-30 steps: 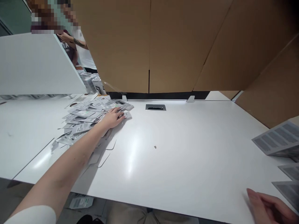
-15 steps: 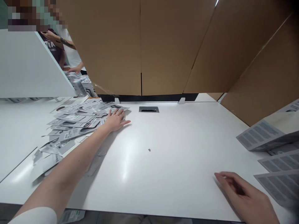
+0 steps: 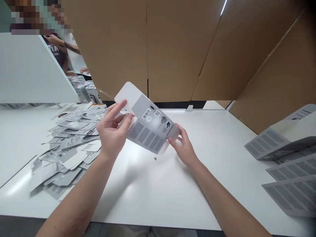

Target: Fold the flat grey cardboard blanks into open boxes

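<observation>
A grey and white printed cardboard box [image 3: 153, 121] is held in the air over the white table, tilted, with a white end flap standing out at its upper left. Barcode, QR code and text panels show on its sides. My left hand [image 3: 112, 126] grips the flap end between thumb and fingers. At the opposite end my right hand [image 3: 182, 144] pinches the lower right corner. To the left, a spread pile of flattened printed cartons [image 3: 74, 141] lies on the table.
Several opened-out boxes [image 3: 269, 141] stand along the right edge of the white table [image 3: 197, 187]. Tall brown cardboard panels [image 3: 118, 49] rise behind. A small brown scrap [image 3: 155, 158] lies mid-table. Beyond a white partition [image 3: 32, 69] at left, other people's arms show near stacked boxes [image 3: 85, 90].
My left hand has come off the pile, and a box is now lifted in front of me. My right hand has moved left and up from the table's right side and grips it too.
</observation>
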A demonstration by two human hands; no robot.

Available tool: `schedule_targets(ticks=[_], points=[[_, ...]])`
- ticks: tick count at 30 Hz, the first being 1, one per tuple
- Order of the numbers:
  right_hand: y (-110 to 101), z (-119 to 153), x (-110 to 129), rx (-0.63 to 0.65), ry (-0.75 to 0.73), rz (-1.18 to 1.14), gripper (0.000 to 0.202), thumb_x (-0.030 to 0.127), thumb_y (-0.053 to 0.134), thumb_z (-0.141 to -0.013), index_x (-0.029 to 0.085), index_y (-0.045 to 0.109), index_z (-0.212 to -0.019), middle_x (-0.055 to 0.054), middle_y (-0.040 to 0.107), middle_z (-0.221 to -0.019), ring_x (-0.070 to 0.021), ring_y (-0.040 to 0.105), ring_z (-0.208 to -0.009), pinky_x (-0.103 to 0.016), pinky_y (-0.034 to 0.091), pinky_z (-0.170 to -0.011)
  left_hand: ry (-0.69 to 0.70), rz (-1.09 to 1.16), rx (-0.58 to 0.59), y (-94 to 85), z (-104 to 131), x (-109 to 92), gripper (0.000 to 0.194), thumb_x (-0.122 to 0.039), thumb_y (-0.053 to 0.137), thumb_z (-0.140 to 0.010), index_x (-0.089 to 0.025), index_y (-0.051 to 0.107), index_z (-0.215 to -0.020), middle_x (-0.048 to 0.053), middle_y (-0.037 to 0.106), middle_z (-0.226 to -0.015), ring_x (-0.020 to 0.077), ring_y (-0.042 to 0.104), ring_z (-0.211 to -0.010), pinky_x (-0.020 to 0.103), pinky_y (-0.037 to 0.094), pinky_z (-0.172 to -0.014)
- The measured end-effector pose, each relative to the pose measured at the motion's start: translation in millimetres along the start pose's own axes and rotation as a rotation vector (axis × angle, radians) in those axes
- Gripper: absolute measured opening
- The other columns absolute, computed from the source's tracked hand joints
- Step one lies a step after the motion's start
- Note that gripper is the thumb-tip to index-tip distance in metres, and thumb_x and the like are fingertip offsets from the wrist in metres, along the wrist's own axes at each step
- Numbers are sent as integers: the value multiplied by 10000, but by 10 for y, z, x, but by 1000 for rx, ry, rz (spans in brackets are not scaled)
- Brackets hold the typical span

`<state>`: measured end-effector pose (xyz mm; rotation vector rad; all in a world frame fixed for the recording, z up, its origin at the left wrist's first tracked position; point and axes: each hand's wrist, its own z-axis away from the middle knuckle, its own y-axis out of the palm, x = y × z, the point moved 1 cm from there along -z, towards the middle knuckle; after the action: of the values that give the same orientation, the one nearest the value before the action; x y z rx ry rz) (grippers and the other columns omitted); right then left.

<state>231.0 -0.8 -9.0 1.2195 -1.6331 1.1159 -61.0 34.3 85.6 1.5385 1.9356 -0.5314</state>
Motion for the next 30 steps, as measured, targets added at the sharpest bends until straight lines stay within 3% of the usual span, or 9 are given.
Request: schedule_targets(ticks=[2,5,8,11,13,16,23,27,30], points=[[-27,55,-47,30,87,-123,703,823,911,-936,310,792,-1402,-120,799,-1438,-348,754,-1301,-498,655,-1095,-132,64,12,3,-15,82,575,-521,973,-977,-320,840,-1498,86,758,-1580,264,866,-1165,412,742,-1028],[-104,141,-69,29,256,-264,596,819,978,-872,261,850,-1035,-90,862,-1089,-291,777,-964,-411,631,-863,-330,178,88,0,56,214,725,-765,787,-1057,-365,704,-1655,112,755,-1630,369,832,-1347,497,741,-1024],[-111,177,-58,-15,403,-377,626,824,1041,-776,254,858,-956,-75,872,-994,-272,766,-865,-384,601,-781,-514,269,212,24,287,312,958,-1023,404,-1076,-403,524,-1797,133,740,-1655,421,754,-1501,578,714,-1066],[-31,191,-47,25,517,-455,658,809,1080,-716,248,874,-993,-64,879,-994,-252,764,-848,-360,585,-754,-704,435,374,107,618,429,1174,-1192,512,-860,-344,682,-1653,176,815,-1495,488,739,-1492,640,688,-1076],[33,212,-40,92,571,-467,666,808,1076,-721,241,879,-1008,-54,866,-960,-225,739,-805,-336,541,-699,-772,592,498,186,806,507,1068,-1110,780,-784,-342,767,-1526,176,837,-1435,510,745,-1471,684,657,-1125],[100,261,-18,195,606,-459,644,806,1057,-764,239,864,-1001,-33,833,-891,-194,690,-742,-317,475,-648,-800,746,618,283,954,587,1031,-960,983,-730,-347,780,-1533,175,743,-1642,511,638,-1618,712,544,-1303],[194,342,46,318,624,-485,675,839,1042,-784,236,814,-985,-30,834,-896,-196,735,-791,-314,522,-736,-797,975,487,267,1007,507,1253,-928,1027,-692,-457,560,-1755,111,422,-1961,502,224,-1873,751,341,-1438],[225,376,-6,375,602,-426,681,880,957,-864,246,793,-1050,-54,855,-959,-228,774,-828,-345,560,-758,-827,997,424,225,1029,445,1146,-888,1035,-725,-370,657,-1674,140,534,-1888,525,282,-1850,752,389,-1421],[200,402,-57,399,469,-286,667,790,976,-904,278,786,-1287,-64,849,-1075,-251,793,-909,-401,624,-835,-926,1008,366,211,1028,443,1052,-899,979,-784,-278,726,-1595,181,647,-1779,543,402,-1794,757,424,-1406]])
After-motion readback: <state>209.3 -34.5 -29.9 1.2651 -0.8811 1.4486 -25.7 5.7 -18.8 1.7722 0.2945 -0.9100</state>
